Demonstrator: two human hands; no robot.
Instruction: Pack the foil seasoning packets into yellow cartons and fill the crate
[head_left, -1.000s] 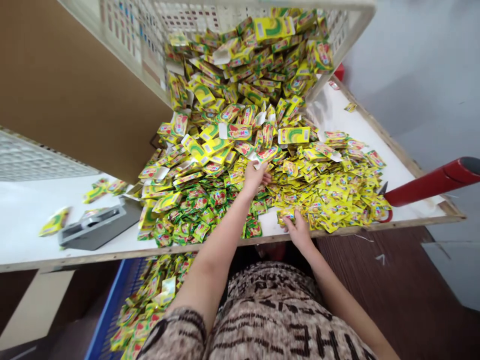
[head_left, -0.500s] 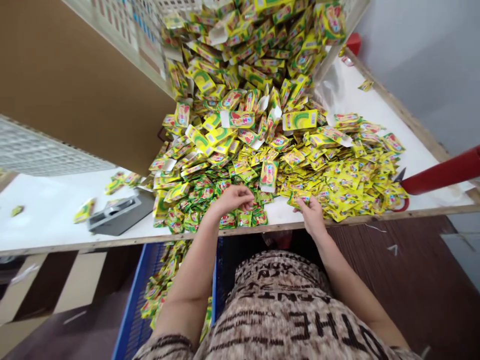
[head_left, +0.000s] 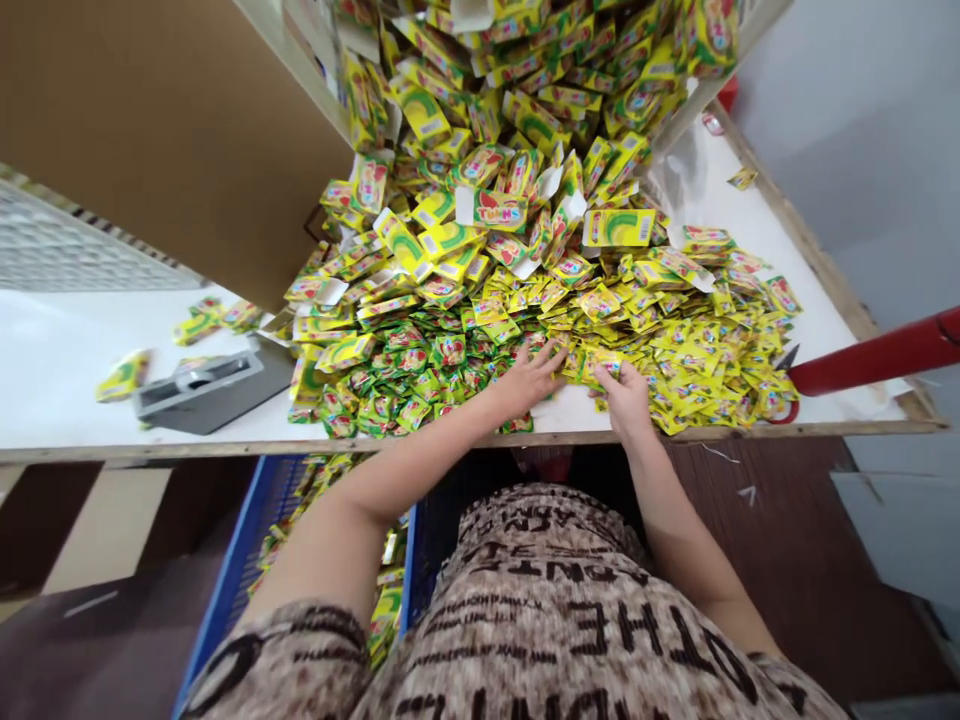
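My left hand [head_left: 534, 380] reaches across the front of the pile, fingers spread and touching the small yellow sachets; what lies under its palm is hidden. Just to its right, my right hand [head_left: 628, 398] pinches a yellow sachet [head_left: 604, 360] between thumb and fingers, near the table's front edge. Green sachets [head_left: 409, 385] lie heaped left of my hands, and yellow sachets [head_left: 705, 370] lie to the right. Behind them, small yellow-green cartons [head_left: 491, 210] are piled up, several with white end flaps open.
A grey tape dispenser [head_left: 214, 385] stands left on the white table [head_left: 60, 400]. A large brown cardboard panel [head_left: 172, 130] rises behind it. Scissors with a red handle [head_left: 784, 412] and a red bar [head_left: 885, 352] are at right. Below the table is a blue crate [head_left: 232, 560] holding packets.
My left hand has moved right and forward, its curled fingers now spread. A carton that lay upright between my hands no longer shows. My right hand still holds the sachet. The view has shifted.
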